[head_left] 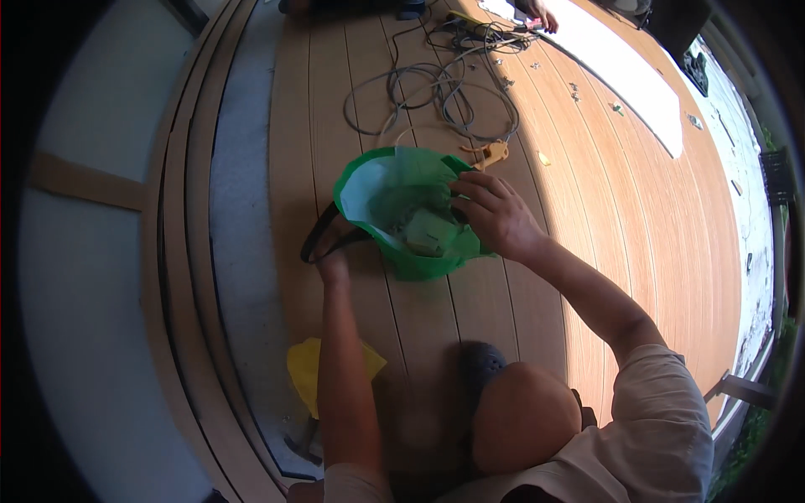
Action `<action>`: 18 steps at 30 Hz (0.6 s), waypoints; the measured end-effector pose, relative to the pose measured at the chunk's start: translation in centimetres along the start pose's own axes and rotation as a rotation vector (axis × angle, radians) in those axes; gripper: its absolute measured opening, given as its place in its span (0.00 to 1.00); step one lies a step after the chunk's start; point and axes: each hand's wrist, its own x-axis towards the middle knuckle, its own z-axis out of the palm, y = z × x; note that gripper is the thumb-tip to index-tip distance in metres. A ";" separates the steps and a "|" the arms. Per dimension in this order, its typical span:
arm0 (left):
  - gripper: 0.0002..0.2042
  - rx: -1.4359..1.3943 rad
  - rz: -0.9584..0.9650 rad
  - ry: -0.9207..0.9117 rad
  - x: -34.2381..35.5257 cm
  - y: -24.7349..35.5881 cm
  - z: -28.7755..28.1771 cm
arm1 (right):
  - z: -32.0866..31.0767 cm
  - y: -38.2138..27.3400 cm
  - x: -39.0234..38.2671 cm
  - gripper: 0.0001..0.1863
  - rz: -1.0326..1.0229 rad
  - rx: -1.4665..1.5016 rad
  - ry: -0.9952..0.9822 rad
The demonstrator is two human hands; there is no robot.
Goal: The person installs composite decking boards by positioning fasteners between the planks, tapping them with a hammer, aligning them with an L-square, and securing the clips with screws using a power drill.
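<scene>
A green bag (419, 267) with a pale lining and black handles stands open before me on the wooden boards. My left hand (334, 261) grips its left side, with a black handle (317, 235) looped over it; the bag's rim hides most of the fingers. On the right rim, my right hand (501, 220) is closed with fingers curled over the edge. Inside the bag lie a pale boxy packet (429, 233) and small loose pieces too dim to name. An orange clamp-like tool (493, 153) rests just beyond the right hand.
Coiled cables (436, 96) spread over the boards beyond the bag. A long white panel (620, 63) lies at the far right, where another person's hand (543, 15) shows. Stacked boards (180, 210) line the left. Near my left forearm lie a yellow item (306, 369) and a hammer (303, 448).
</scene>
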 end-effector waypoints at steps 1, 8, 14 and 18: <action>0.24 0.151 -0.095 0.123 -2.8 2.0 3.1 | -0.9 0.5 -0.6 0.15 0.017 0.010 0.020; 0.34 0.545 0.178 0.145 -15.4 11.2 9.2 | 4.8 -6.7 -1.0 0.19 0.214 0.207 -0.943; 0.31 0.644 0.193 0.229 -19.6 9.2 8.1 | 9.6 -6.9 -3.4 0.16 0.042 0.091 -0.847; 0.29 0.504 0.109 0.261 -21.0 9.4 6.1 | 17.3 -4.2 3.3 0.13 0.117 0.036 -0.668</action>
